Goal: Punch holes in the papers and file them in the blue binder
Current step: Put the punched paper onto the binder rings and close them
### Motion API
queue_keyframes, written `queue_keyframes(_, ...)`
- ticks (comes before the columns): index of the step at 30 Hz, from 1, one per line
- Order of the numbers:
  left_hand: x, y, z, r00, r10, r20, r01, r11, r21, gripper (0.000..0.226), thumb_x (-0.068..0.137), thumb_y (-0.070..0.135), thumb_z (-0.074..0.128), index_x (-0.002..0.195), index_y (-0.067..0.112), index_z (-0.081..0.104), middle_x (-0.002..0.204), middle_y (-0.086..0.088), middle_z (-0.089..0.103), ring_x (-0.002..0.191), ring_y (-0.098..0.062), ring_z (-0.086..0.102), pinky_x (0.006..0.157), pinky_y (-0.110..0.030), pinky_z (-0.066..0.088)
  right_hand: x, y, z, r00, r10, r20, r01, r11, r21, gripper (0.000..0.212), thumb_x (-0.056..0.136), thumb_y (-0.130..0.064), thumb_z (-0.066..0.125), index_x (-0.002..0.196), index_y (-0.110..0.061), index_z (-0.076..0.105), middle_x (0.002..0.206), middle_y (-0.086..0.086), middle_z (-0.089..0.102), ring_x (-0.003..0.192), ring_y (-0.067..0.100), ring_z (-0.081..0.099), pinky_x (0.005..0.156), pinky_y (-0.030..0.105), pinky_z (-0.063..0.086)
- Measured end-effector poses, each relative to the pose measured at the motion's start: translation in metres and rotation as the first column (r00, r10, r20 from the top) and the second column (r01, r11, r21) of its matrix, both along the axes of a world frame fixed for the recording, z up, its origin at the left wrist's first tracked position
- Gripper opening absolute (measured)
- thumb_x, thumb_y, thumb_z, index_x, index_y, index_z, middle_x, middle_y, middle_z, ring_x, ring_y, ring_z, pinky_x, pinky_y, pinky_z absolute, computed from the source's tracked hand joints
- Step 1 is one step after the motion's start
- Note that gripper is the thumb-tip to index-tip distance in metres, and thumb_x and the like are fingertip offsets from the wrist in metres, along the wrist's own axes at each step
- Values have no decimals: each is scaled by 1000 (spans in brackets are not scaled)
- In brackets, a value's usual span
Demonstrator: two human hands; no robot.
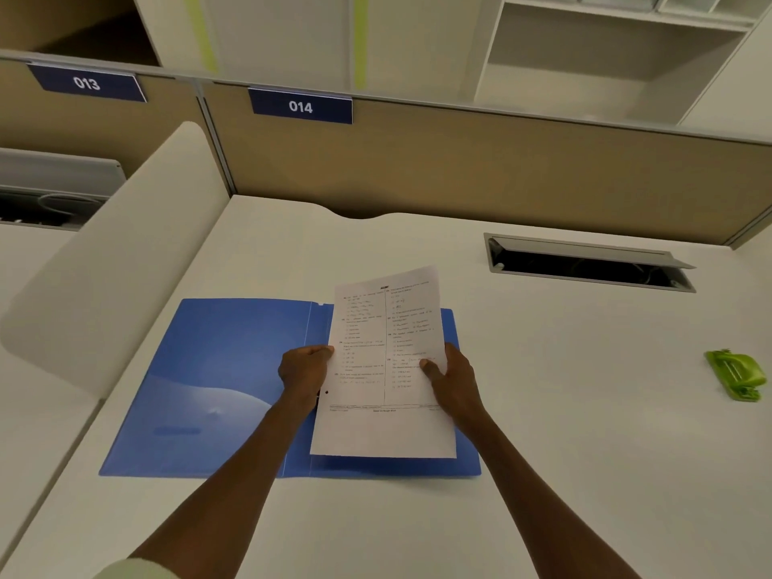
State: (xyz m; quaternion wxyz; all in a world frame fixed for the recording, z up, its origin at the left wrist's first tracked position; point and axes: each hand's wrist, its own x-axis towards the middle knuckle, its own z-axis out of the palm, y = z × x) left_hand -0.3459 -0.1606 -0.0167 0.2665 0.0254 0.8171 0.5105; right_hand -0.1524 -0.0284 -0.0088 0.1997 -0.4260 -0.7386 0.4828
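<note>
The blue binder (209, 382) lies open flat on the white desk, its spine running front to back near the middle. Above its right half I hold the papers (384, 428), printed in two columns, with one punched hole visible near the left edge. My left hand (307, 369) grips the left edge of the papers. My right hand (453, 382) grips the right edge, thumb on top of the print. The papers hover over the binder's right flap and cover most of it. A green hole punch (737, 374) rests on the desk far to the right.
A cable hatch (585, 267) with its lid raised is sunk into the desk at the back right. A tan partition (459, 169) labelled 014 closes the back, and a white curved divider (125, 261) stands on the left.
</note>
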Motion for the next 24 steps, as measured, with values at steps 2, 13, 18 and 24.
queue_keyframes(2, 0, 2, -2, 1000, -3, -2, 3, 1000, 9, 16, 88, 25, 65, 86, 10, 70, 82, -7, 67, 74, -23, 62, 69, -33, 52, 1, 0, -1, 1000, -11, 5, 11, 1000, -7, 22, 94, -25, 57, 112, -13, 51, 112, 4, 63, 95, 18, 65, 77, 28, 56)
queue_keyframes(13, 5, 10, -6, 1000, 16, -16, -16, 1000, 5, 20, 89, 24, 65, 88, 5, 72, 83, -10, 67, 77, -25, 62, 68, -34, 52, 2, 3, -1, 998, -39, 53, 39, 999, -1, 26, 94, -25, 56, 115, -12, 50, 117, 6, 62, 98, 22, 64, 79, 30, 56)
queue_keyframes(18, 1, 1, -9, 993, -119, 16, 119, 993, 0, 22, 82, 11, 73, 103, 3, 72, 94, -7, 69, 85, -24, 65, 83, -37, 56, 3, 6, -2, 995, -40, 95, 35, 998, 54, 27, 95, -24, 55, 117, -9, 50, 118, 8, 62, 99, 22, 63, 80, 28, 53)
queue_keyframes(24, -14, -17, -4, 913, -407, -23, 403, 909, -103, 27, 70, 1, 80, 96, 3, 71, 85, -5, 68, 66, -5, 63, 52, -5, 47, 6, 8, -4, 993, -22, 117, 11, 995, 97, 29, 95, -26, 55, 118, -11, 48, 117, 7, 62, 92, 18, 62, 74, 24, 51)
